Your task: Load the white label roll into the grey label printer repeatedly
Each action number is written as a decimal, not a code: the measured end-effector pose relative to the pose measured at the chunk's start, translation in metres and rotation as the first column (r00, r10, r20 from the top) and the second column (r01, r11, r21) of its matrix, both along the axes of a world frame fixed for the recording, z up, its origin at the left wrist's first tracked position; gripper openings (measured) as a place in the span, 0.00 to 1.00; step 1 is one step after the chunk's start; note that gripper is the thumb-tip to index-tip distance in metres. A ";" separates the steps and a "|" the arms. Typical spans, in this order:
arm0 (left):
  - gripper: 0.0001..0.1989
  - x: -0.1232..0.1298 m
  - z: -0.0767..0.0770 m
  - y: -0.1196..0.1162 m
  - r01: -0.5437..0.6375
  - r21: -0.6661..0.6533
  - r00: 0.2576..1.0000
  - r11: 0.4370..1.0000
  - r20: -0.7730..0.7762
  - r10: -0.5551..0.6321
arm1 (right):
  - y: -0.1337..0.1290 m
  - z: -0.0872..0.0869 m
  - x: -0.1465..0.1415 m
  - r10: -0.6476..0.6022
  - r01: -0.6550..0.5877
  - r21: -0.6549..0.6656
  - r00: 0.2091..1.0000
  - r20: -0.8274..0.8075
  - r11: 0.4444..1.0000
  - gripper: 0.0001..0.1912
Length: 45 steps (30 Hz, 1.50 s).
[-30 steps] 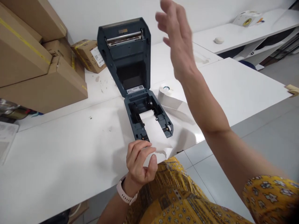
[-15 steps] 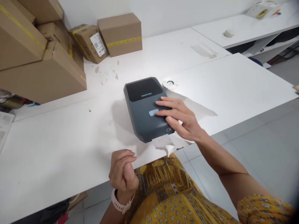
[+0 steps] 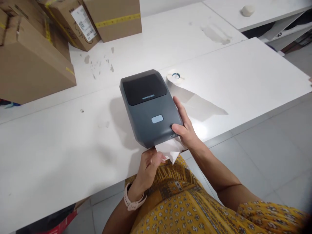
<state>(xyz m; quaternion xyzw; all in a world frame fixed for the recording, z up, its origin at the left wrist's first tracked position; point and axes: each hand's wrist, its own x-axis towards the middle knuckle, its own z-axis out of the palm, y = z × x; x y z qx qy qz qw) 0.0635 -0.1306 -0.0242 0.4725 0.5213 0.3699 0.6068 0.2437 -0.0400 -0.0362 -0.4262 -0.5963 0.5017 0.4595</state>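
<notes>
Paper [image 3: 168, 147] projects from the front of the printer [image 3: 146, 120], nearest the left hand [image 3: 148, 165]: fingers curled, hold indeterminable. Right hand [image 3: 186, 130] clasps the printer's right side.

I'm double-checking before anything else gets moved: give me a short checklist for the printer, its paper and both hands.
1. Lid of the printer down: ok; whether it has latched, cannot tell.
2. Paper coming out at the front: ok.
3. Paper's end neat: not ok, it looks ragged and crumpled.
4. Right hand steadying the printer: ok, thumb on top, fingers along its right side.
5. Left hand gripping the paper: cannot tell; it is at the front edge, fingers partly hidden.
6. Loose roll wound up: not ok, its strip trails across the table.
</notes>
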 end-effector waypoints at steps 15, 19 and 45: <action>0.27 0.030 0.004 0.002 -0.085 -0.159 0.981 0.984 0.161 0.110 | -0.001 0.001 -0.002 0.027 -0.029 0.013 0.994 0.102 1.000 0.56; 0.27 0.030 0.002 0.004 -0.098 -0.116 0.987 0.988 0.118 0.112 | -0.001 0.002 -0.002 0.026 -0.028 0.029 0.997 0.078 0.999 0.57; 0.51 -0.003 0.001 0.002 -0.192 0.445 0.908 0.875 -0.258 0.330 | -0.003 0.027 0.012 -0.181 -0.215 0.626 0.843 0.506 0.749 0.30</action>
